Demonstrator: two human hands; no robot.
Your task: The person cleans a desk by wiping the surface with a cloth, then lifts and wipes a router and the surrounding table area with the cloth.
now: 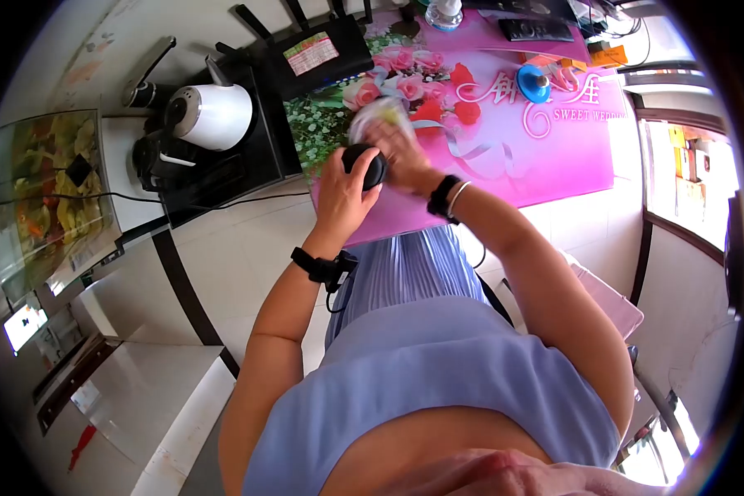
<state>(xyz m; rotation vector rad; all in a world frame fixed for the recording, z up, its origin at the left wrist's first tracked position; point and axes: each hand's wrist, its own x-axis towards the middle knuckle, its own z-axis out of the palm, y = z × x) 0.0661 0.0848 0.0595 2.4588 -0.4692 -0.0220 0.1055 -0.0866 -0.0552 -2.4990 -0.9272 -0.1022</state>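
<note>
My left hand (343, 194) is wrapped round a round black object (364, 166) near the front left of the pink floral table cover (504, 157). Right beside it, my right hand (401, 157) is blurred by motion. At its fingers is a clear, pale thing (382, 117), also smeared, which looks like a cup or a plastic wrapper; whether my fingers grip it is unclear. Dark bands are on both wrists, and a light bracelet is on the right one.
A white kettle (215, 116) stands on a black surface at the left, next to a black router (322, 58) with antennas. Towards the right are a blue round object (533, 83), a black remote (536, 31) and orange boxes (609, 56). A cable runs leftward.
</note>
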